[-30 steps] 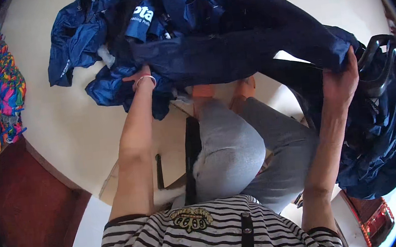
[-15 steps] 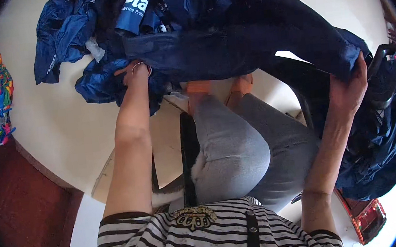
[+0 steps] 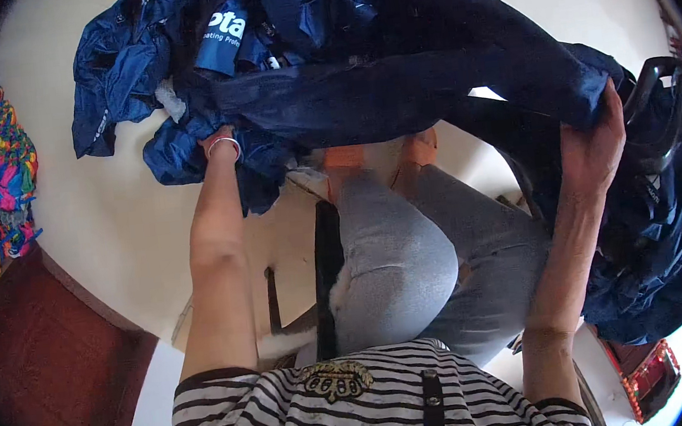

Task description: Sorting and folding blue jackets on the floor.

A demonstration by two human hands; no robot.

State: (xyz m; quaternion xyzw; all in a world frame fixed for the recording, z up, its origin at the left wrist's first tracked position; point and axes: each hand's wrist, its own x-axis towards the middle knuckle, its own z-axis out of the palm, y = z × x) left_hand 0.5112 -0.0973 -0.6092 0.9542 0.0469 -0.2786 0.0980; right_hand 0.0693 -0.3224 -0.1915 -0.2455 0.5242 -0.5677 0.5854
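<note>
A dark blue garment (image 3: 395, 95) of thin, slightly shiny cloth stretches across the space before me, over my orange shoes. My right hand (image 3: 595, 140) grips its right end, the thumb and fingers pinching the edge. At the left end my left hand (image 3: 222, 145) is closed into bunched blue cloth, which hides most of its fingers. Beyond lies more crumpled blue cloth (image 3: 114, 70), and a blue panel with white lettering (image 3: 224, 38) shows in the heap. A whitish, crumpled scrap (image 3: 170, 100) sits beside the cloth near my left hand.
At the right, a black curved frame (image 3: 667, 108) rises by a pile of dark blue cloth (image 3: 648, 289). A multicoloured knotted mat (image 3: 13, 173) lies far left, above a dark red wooden surface (image 3: 61, 359). Below right stands a red-trimmed box (image 3: 645, 376). The floor (image 3: 102, 230) is pale.
My left hand has moved slightly down and left, deeper into the bunched cloth. The garment's left part has shifted a little; my right hand keeps its grip, slightly lower.
</note>
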